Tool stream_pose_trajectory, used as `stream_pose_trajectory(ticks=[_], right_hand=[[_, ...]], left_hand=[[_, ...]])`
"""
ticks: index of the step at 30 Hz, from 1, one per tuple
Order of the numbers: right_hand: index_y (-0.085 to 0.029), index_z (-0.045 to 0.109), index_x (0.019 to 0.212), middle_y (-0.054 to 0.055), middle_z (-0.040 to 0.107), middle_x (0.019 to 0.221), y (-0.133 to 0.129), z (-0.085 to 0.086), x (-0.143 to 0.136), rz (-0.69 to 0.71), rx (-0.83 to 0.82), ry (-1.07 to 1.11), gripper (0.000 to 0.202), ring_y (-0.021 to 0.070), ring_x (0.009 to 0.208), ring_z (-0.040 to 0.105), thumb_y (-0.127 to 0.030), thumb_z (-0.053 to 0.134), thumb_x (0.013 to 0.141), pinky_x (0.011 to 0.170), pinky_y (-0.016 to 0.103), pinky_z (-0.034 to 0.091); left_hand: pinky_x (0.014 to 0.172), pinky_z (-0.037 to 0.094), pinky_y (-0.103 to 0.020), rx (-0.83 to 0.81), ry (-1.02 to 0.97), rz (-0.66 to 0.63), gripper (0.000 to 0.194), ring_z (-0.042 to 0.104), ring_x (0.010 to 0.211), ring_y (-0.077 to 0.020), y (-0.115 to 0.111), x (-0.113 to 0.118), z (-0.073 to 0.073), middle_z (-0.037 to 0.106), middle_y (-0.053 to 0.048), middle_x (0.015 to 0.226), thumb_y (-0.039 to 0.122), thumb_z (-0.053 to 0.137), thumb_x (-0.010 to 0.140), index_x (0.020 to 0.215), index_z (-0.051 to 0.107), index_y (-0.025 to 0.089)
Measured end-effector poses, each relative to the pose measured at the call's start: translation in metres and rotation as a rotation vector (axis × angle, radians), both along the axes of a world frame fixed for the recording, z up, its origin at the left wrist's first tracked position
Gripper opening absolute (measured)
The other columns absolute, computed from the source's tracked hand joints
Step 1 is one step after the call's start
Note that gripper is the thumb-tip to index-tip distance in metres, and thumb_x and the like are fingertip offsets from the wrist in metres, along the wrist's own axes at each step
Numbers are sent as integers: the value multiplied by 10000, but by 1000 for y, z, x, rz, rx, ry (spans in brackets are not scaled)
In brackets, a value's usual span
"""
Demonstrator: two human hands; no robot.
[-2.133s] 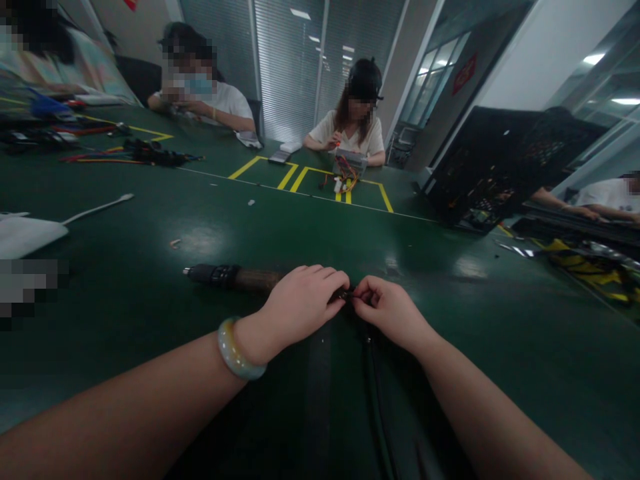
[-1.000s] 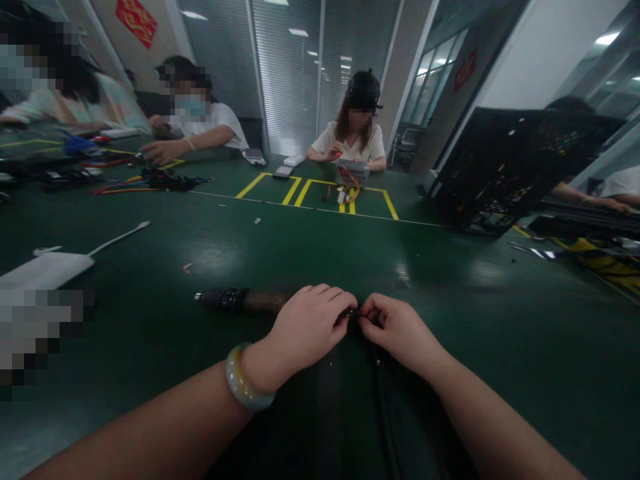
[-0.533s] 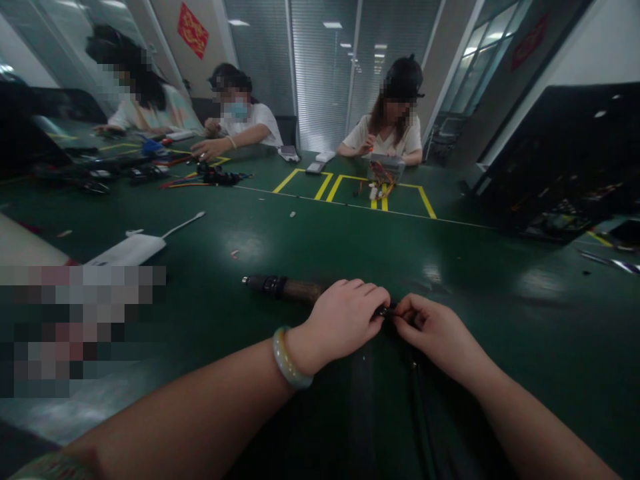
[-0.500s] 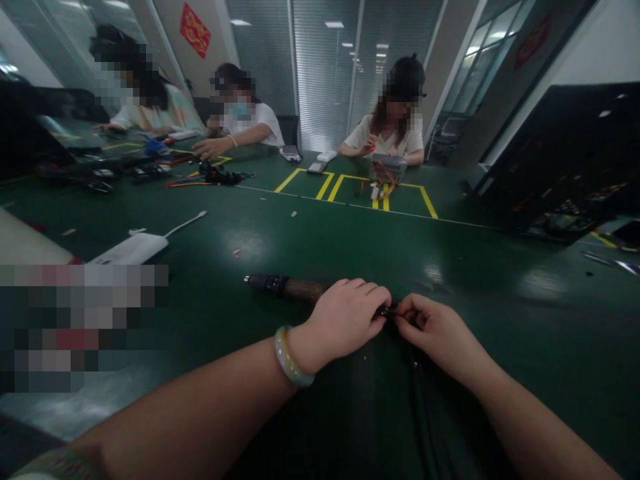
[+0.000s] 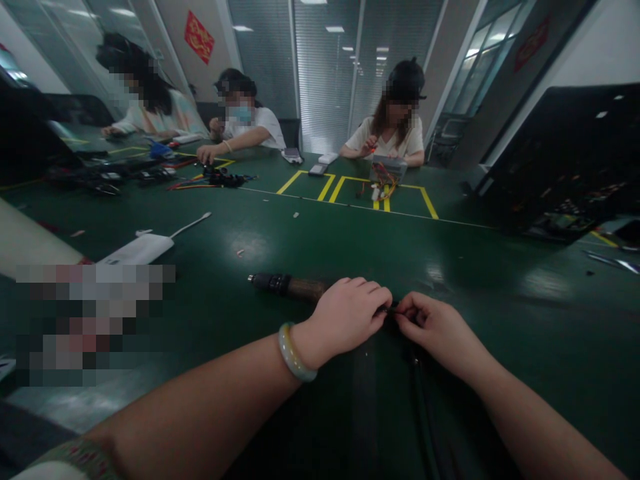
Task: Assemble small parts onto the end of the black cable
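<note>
A stick-shaped tool that looks like an electric screwdriver lies on the green table, its black nose and silver tip pointing left. My left hand, with a bangle at the wrist, is closed over the rear of its brown body and hides that end. Just to the right, my right hand pinches a thin dark piece that meets the tool's rear at the left fingertips. It seems to be the end of the dark cable, which runs toward me below the right hand. The exact joint is too dark to make out.
A white adapter with a short cable lies at the left beside a blurred-out patch. Several co-workers sit across the table, among wires and a clear box. A large black panel stands at the right.
The view has shifted slightly. Both hands keep almost the same place and grip, and the fingertips still meet at the tool's rear end.
</note>
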State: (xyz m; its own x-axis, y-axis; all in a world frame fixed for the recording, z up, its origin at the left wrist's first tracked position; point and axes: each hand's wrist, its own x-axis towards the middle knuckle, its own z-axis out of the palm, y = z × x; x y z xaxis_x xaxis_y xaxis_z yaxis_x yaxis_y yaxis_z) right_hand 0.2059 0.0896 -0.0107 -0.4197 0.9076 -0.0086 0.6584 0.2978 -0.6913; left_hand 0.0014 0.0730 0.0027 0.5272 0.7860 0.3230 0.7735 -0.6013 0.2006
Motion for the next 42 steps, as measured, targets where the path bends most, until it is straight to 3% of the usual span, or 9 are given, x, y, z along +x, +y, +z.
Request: stream_pose_trajectory(ticks=[8, 15, 32, 37, 42], right_hand=[[-223, 624, 849, -27, 639, 716, 1, -1, 0, -9, 1, 1, 81, 132, 626, 575, -286, 574, 836, 563, 233, 406], [-219, 614, 854, -25, 630, 697, 0, 1, 0, 5, 0, -13, 88, 136, 611, 572, -289, 563, 842, 559, 235, 397], [-217, 620, 841, -22, 632, 704, 0, 1, -1, -4, 24, -18, 92, 132, 606, 561, -292, 568, 837, 553, 228, 390], [-220, 620, 847, -27, 628, 692, 1, 0, 0, -2, 19, -21, 91, 130, 601, 562, -289, 561, 841, 546, 226, 387], [-217, 611, 832, -30, 621, 680, 0, 0, -1, -3, 12, -7, 72, 128, 593, 565, -269, 562, 831, 540, 229, 386]], left_hand=[[812, 435, -354, -12, -12, 30, 147, 587, 923, -205, 1, 1, -2, 645, -15, 963, 300, 604, 876, 992, 571, 216], [813, 425, -337, 4, 8, -5, 86, 579, 933, -192, 1, 1, -1, 644, -9, 1001, 228, 558, 899, 983, 576, 225], [797, 424, -339, -1, -18, 20, 116, 574, 910, -196, 1, 0, -2, 640, -6, 947, 272, 598, 886, 988, 576, 221], [810, 422, -337, 3, -6, -35, 74, 576, 937, -188, 1, 0, -2, 640, 2, 999, 256, 557, 917, 978, 593, 235], [800, 432, -347, 6, -22, 24, 126, 582, 919, -201, 1, 0, -3, 646, -11, 964, 266, 596, 885, 1001, 580, 220]])
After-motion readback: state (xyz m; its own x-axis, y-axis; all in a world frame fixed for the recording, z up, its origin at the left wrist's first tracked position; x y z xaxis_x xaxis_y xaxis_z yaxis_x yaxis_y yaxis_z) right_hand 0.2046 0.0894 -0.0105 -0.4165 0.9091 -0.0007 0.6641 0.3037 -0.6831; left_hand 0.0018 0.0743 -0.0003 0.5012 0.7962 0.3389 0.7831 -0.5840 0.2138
